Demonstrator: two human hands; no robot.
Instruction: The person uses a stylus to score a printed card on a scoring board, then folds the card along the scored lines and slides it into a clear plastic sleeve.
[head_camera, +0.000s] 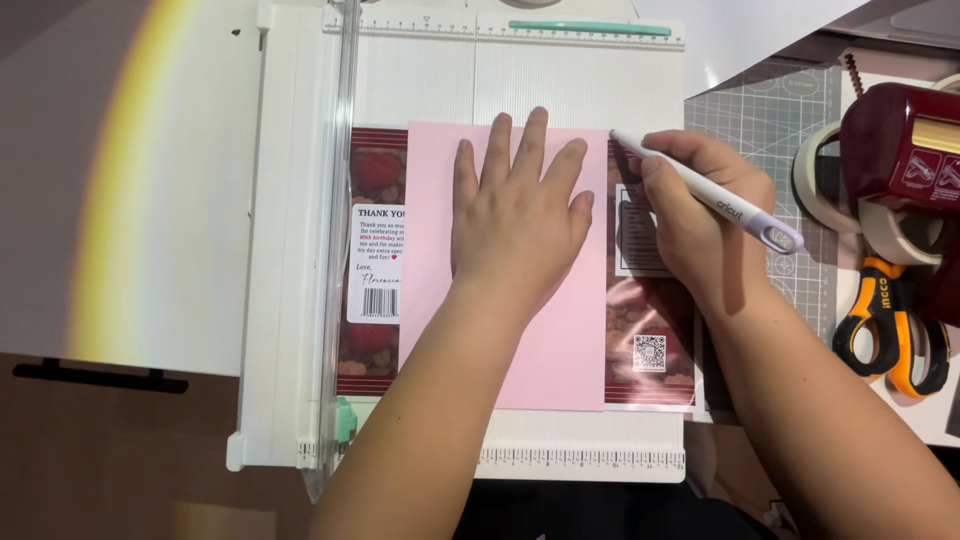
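Your left hand (520, 215) lies flat with fingers spread on the pink paper (560, 340), pressing it down over a dark red printed sheet (650, 330) that rests on the white scoring board (560, 75). Your right hand (700, 220) is closed around a white pen-like tool (705, 190), its tip touching the board at the pink paper's upper right corner. To the right, on the grey cutting mat (770, 120), lie tape rolls (830, 180), a dark red tape dispenser (900, 140) and orange-handled scissors (885, 325).
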